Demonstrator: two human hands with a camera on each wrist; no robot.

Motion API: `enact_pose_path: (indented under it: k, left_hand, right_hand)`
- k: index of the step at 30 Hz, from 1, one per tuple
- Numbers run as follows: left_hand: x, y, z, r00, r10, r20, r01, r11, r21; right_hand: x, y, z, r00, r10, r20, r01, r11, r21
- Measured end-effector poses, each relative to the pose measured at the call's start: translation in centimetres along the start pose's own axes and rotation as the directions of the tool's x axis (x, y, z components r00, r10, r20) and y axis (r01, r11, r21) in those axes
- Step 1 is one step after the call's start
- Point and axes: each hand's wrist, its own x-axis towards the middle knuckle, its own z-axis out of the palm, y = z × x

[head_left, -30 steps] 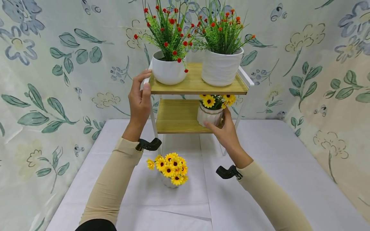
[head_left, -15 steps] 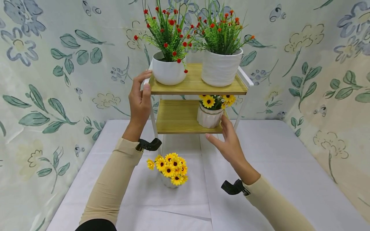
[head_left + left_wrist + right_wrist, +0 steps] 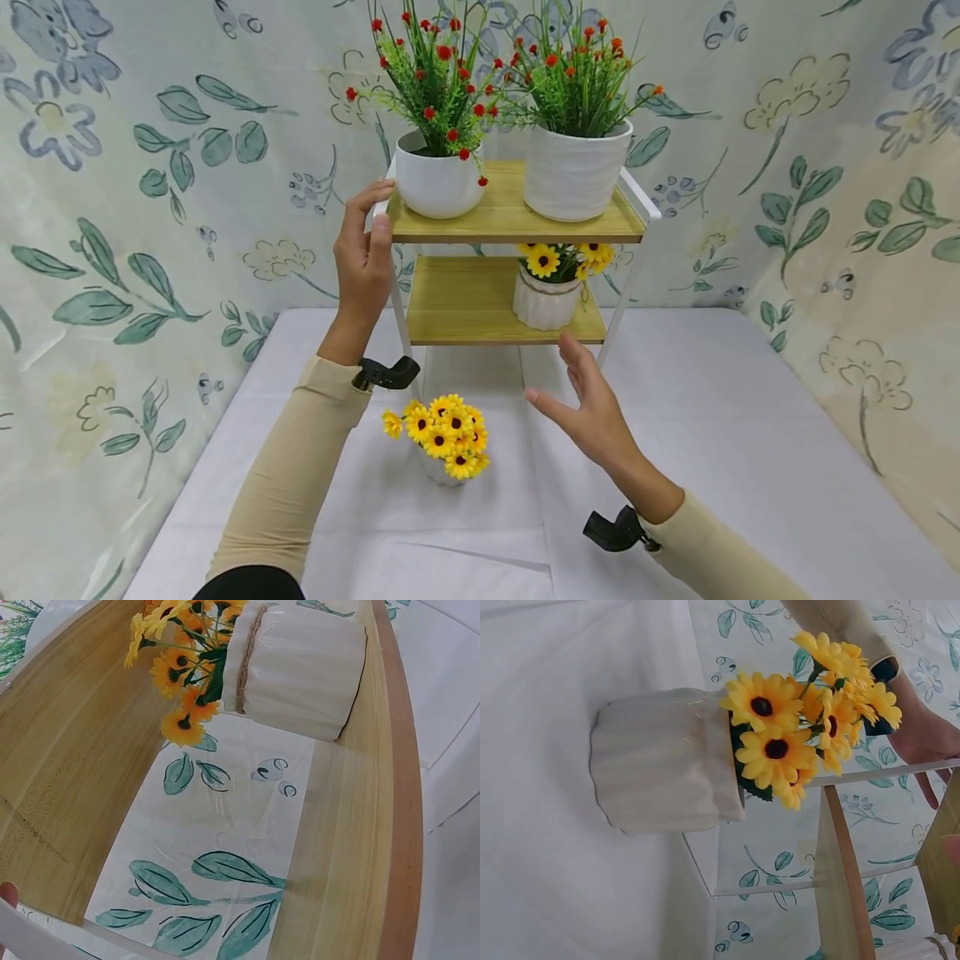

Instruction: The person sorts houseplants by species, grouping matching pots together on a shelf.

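Note:
In the head view my left hand (image 3: 363, 258) grips the upper left side of a two-tier wooden shelf (image 3: 465, 300) with a white frame. My right hand (image 3: 594, 410) hovers over the table in front of the shelf, fingers spread and holding nothing. A ribbed white pot of yellow flowers (image 3: 546, 302) stands at the right of the lower tier. Twine circles this pot (image 3: 300, 671) in the left wrist view. Another white pot with yellow flowers (image 3: 448, 437) is on the table, left of my right hand; the right wrist view shows this pot (image 3: 660, 761) up close.
On the top tier stand a round white pot (image 3: 438, 179) with red flowers and a wider white pot (image 3: 576, 177) with orange-red flowers. A white cloth (image 3: 712, 417) covers the table. Floral-printed fabric (image 3: 187, 250) hangs behind and at the sides.
My right hand has let go of the pot on the lower tier and drawn back toward me, down over the table. The pot stays there. My left hand keeps its place on the shelf.

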Motion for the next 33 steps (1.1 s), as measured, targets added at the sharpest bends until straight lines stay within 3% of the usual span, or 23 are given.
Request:
enact_pose_path:
  k: [10,22,33]
  left_hand:
    - [0.0,0.0,0.0,1.0,-0.026,0.003,0.026,1.0,-0.002]
    - [0.1,-0.4,0.1,0.999,0.04,0.002,-0.04,0.999,-0.013]
    - [0.0,-0.4,0.2,1.0,0.027,-0.01,-0.027,1.0,-0.016]
  right_hand:
    - [-1.9,-0.9,1.8,0.997,0.044,0.066,-0.043,0.999,-0.027]
    - [-2.4,3.4,4.1,0.988,0.066,0.139,-0.061,0.997,-0.042]
    - [-3.1,4.8,6.1,0.968,0.063,0.241,-0.058,0.998,-0.031]
